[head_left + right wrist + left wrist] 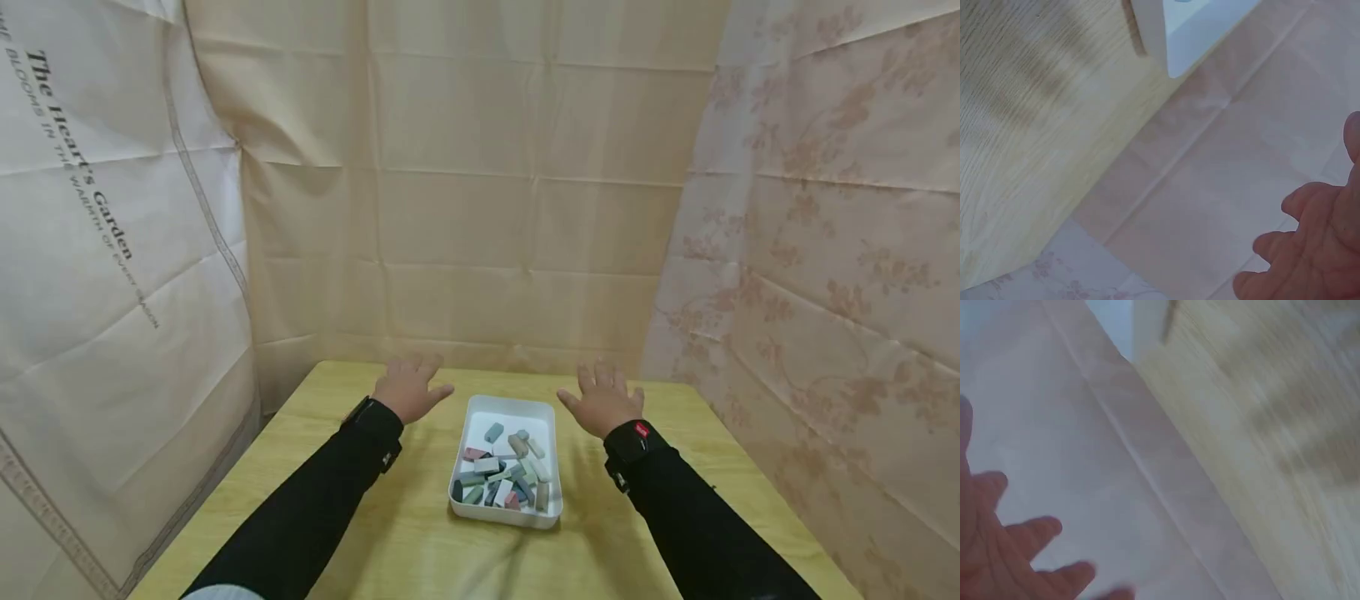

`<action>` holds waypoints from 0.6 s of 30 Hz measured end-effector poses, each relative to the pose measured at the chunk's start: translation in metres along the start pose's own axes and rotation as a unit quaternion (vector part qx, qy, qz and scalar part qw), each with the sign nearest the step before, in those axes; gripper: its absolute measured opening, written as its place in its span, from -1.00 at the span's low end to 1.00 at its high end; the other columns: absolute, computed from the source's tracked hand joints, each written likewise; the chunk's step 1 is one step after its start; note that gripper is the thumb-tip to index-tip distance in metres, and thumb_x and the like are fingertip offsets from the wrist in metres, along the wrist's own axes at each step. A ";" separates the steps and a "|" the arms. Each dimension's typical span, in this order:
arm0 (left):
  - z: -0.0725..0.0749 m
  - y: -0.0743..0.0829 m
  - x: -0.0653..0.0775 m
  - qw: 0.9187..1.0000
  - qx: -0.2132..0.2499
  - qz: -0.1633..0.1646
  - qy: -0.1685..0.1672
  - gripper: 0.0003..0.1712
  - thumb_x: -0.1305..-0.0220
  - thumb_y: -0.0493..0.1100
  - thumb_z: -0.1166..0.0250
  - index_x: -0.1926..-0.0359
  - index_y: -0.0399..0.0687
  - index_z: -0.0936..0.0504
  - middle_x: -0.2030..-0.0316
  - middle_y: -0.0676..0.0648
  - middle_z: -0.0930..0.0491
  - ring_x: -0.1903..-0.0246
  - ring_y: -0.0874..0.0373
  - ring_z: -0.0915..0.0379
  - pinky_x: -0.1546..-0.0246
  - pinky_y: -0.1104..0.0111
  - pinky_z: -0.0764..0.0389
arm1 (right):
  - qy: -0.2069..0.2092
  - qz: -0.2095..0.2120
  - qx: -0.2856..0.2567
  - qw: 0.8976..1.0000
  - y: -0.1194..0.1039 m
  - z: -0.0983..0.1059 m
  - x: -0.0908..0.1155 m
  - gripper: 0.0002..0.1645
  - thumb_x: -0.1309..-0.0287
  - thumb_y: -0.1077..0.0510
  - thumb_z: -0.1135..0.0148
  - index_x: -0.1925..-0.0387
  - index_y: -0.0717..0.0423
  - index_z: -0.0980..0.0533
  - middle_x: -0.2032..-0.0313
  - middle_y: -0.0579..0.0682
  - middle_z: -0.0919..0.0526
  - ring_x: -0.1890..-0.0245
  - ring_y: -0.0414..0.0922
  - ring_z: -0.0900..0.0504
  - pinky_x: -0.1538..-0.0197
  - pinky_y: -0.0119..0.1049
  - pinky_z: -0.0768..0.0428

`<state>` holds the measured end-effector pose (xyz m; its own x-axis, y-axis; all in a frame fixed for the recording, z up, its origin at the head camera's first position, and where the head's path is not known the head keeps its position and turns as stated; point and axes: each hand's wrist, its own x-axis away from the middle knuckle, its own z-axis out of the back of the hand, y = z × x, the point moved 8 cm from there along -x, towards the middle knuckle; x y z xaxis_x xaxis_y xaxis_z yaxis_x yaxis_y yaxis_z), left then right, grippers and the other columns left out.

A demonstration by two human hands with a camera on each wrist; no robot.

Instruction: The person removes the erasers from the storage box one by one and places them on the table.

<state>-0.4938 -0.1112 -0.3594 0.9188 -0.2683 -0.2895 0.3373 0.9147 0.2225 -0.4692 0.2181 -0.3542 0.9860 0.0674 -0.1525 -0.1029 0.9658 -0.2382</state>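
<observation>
A white rectangular tray (507, 518) stands on the table between the two hands. Inside it lies a heap of small blocks (486, 466) in white, green, blue-grey, pink and tan, mostly toward the near end. To the tray's left, my left hand (407, 390) is held over the far part of the table, fingers spread and holding nothing. My right hand (604, 402) mirrors it on the tray's right, also spread and bare. Both wrist views show the fingers apart, with a tray corner (1175, 50) at the top of the right one.
The pale wooden table (405, 533) ends just beyond the hands. A beige cloth (450, 208) hangs behind it, a white printed cloth (112, 250) on the left and a floral cloth (840, 250) on the right. Black sleeves and wrist straps cover both forearms.
</observation>
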 end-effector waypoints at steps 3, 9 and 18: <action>-0.018 0.010 0.028 0.997 0.064 -0.040 -0.033 -0.11 -0.44 0.23 -0.36 -0.62 0.02 -0.30 -0.55 -0.31 -0.32 -0.54 -0.33 -0.24 -0.48 -0.22 -0.33 | -0.013 0.003 -0.006 1.000 0.001 -0.009 0.010 -0.04 -0.58 -0.41 0.11 -0.70 0.04 -0.02 -0.69 0.31 0.13 -0.67 0.44 0.24 -0.46 0.64 0.09; -0.065 0.032 0.081 0.978 0.179 -0.009 -0.103 -0.03 -0.10 0.07 -0.67 -0.42 -0.31 -0.52 -0.38 -0.35 -0.54 -0.41 -0.30 -0.44 -0.43 -0.16 -0.42 | -0.028 0.017 -0.022 0.999 0.000 -0.030 0.035 -0.05 -0.57 -0.39 0.06 -0.65 0.14 -0.14 -0.66 0.38 0.04 -0.64 0.50 0.21 -0.43 0.64 -0.01; -0.079 0.050 0.081 0.975 0.205 0.045 -0.079 -0.45 0.06 -0.01 -0.73 0.19 -0.29 -0.72 0.37 -0.07 -0.67 0.36 0.05 -0.48 0.22 0.15 -0.53 | -0.025 0.064 -0.072 0.995 -0.034 -0.051 0.048 -0.05 -0.54 -0.34 -0.04 -0.60 0.25 -0.22 -0.64 0.38 -0.03 -0.65 0.47 0.17 -0.45 0.59 -0.09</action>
<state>-0.4186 -0.0637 -0.4456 0.9579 -0.2642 -0.1124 0.2770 0.7479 0.6033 -0.4249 0.1757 -0.4028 0.9684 0.2044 -0.1431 -0.2430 0.9029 -0.3546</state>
